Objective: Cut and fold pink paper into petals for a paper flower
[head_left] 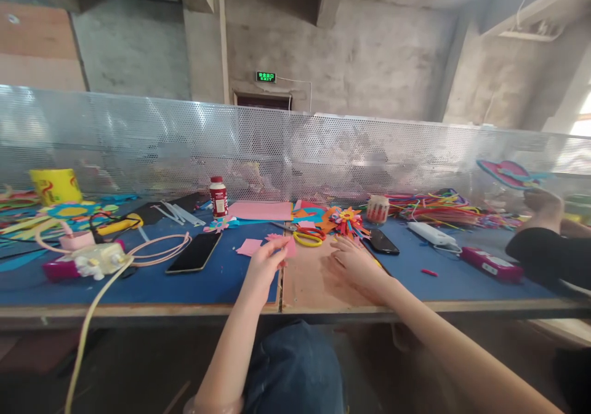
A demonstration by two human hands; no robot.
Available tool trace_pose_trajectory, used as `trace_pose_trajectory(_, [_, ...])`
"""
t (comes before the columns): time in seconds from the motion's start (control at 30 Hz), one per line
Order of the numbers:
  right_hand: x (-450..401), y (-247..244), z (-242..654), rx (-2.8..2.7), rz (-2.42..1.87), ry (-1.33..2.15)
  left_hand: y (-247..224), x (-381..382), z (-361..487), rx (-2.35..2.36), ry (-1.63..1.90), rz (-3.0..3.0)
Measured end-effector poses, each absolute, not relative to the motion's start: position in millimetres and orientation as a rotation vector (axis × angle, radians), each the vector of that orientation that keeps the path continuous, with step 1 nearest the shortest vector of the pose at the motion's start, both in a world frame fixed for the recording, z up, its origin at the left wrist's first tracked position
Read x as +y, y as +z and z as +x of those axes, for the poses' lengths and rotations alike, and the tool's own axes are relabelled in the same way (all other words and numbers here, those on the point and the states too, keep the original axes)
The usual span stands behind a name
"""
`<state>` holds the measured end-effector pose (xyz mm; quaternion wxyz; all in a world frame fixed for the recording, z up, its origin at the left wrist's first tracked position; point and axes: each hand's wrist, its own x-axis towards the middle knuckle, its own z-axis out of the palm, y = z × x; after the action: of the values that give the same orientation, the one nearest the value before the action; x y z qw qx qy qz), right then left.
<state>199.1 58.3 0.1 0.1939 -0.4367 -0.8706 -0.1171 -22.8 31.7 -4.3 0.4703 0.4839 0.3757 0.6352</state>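
Observation:
My left hand [266,265] pinches a small piece of pink paper [290,247] above the seam of the table. Over the bare wooden strip, my right hand [355,263] lies palm down with its fingers spread, beside a multicoloured paper flower [347,222]. Between the hands and a little farther back are scissors with yellow and red handles [308,237]. A pink paper square [249,247] rests left of my left hand. Behind the scissors lie a large pink sheet [261,210] and orange and blue paper pieces.
Phones [194,253] [383,242] lie on both sides. A red-capped bottle [218,197], a cable-wrapped power strip [92,261] and yellow tape [55,186] stand left. Colourful strips [429,208], a white power strip [431,234] and a magenta box [492,264] are right, near another person's arm [545,211].

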Motion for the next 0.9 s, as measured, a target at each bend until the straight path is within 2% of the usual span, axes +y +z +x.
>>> trace_pose_trajectory(0.1, [58.5,9.1,186.2,-2.199,-1.156,-0.066,-4.5,34.9,-14.7,0.928,1.56,1.282])
trace_pose_trajectory(0.27, [59.5,19.9,155.2,-2.036,-1.027,0.833,-4.1,42.3,-6.3,0.965,1.583,1.483])
trace_pose_trajectory(0.37, [72.3,21.9,147.1,-1.871,-0.958,1.057,-0.5,50.5,-6.4,1.011,1.535,1.648])
trace_pose_trajectory(0.5, [101.8,26.5,144.8,-1.735,-0.912,1.196,13.7,68.8,-7.4,1.167,1.487,1.902])
trace_pose_trajectory(0.67, [133.1,31.6,140.0,-1.675,-0.896,1.181,25.7,104.1,-9.9,1.2,1.404,2.103])
trace_pose_trajectory(0.9, [152.0,14.4,140.1,-1.633,-0.887,1.145,7.1,138.5,-29.3,1.001,1.202,1.745])
